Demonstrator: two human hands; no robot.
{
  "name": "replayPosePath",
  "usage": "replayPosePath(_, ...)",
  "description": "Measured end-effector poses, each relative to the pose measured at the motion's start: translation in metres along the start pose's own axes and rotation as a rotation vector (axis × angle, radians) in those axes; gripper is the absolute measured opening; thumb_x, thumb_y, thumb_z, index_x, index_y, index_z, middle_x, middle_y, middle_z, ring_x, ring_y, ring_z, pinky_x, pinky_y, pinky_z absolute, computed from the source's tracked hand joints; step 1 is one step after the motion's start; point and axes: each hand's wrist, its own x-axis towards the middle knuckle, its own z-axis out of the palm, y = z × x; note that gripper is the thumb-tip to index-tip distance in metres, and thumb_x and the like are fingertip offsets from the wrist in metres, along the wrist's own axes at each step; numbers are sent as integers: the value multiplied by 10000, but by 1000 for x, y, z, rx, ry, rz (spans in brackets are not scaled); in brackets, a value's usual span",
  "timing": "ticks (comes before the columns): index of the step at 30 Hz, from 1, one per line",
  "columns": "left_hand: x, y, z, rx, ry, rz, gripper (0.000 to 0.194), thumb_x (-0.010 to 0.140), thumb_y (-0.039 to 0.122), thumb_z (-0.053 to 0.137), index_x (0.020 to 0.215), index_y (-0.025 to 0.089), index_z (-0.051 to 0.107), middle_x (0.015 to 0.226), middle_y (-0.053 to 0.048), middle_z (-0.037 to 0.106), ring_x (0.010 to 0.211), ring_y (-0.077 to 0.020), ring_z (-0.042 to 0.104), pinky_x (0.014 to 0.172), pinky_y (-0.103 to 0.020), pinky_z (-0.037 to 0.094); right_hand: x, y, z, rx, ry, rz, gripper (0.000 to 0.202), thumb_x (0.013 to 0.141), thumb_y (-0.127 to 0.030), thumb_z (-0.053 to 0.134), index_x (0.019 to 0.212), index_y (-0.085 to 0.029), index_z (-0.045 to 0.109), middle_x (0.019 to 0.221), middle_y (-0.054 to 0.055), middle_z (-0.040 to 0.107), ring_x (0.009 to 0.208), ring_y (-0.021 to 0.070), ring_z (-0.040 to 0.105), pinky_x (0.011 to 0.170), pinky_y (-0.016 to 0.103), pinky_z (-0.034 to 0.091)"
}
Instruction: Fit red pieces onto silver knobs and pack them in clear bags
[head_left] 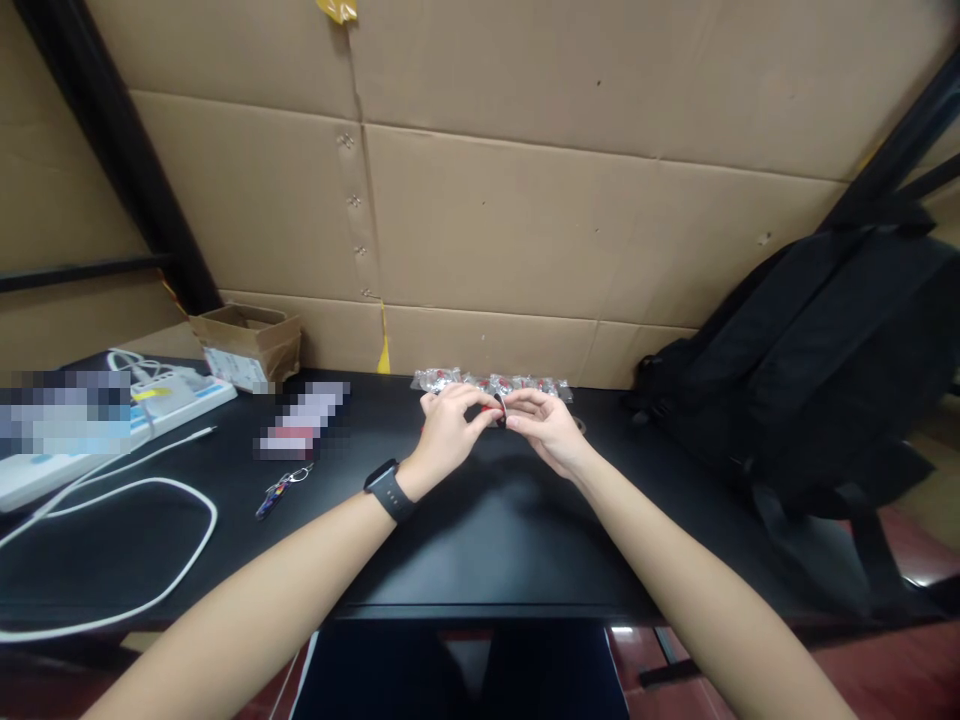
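Note:
Above the back middle of the black table (495,560), my left hand (448,432) and my right hand (547,432) meet fingertip to fingertip. Between them is a small red and black item (501,412) with a pale edge, too small to name. Both hands pinch it, the left from its left side and the right from its right side. Behind the hands, several small clear plastic packets (439,379) with red and silvery bits lie in a row, partly hidden by my fingers. A dark watch is on my left wrist.
At the left are a white power strip (199,402), a looped white cable (214,515), an open cardboard box (255,345) and a keychain (277,492). A black backpack (817,340) stands at the right. A cardboard wall (510,230) rises behind the table.

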Motion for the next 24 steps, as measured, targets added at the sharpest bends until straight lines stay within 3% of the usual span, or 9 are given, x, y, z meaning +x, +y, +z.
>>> replayPosePath(7,0,-8,4,-40,13,-51,70,888,300,686,864,264,741,1000,-16,754,1049,-247,629,978,-431,376,-1,2,3,-76,36,-35,421,610,-259,921,1004,-232,777,1132,73,765,1069,264,720,1034,465,532)
replayPosePath(14,0,-13,8,-183,12,-66,106,885,329,684,850,243,735,991,-27,751,1038,-241,649,957,-396,450,3,2,-1,-116,70,-80,206,681,-342,884,836,-224,817,1097,91,772,1045,279,715,1013,499,528)
replayPosePath(18,1,-12,7,-180,28,-31,102,881,347,700,860,259,747,969,-18,755,1010,-234,647,964,-399,432,2,1,-2,-171,87,-60,238,690,-378,872,862,-221,821,1074,90,774,1001,269,721,967,464,553)
replayPosePath(24,0,-11,3,7,-27,18,120,897,364,688,841,282,757,985,-11,760,1067,-257,598,1009,-456,318,0,-8,-3,-473,39,-137,145,788,-366,780,844,-239,824,1063,77,770,1037,269,710,986,443,534)
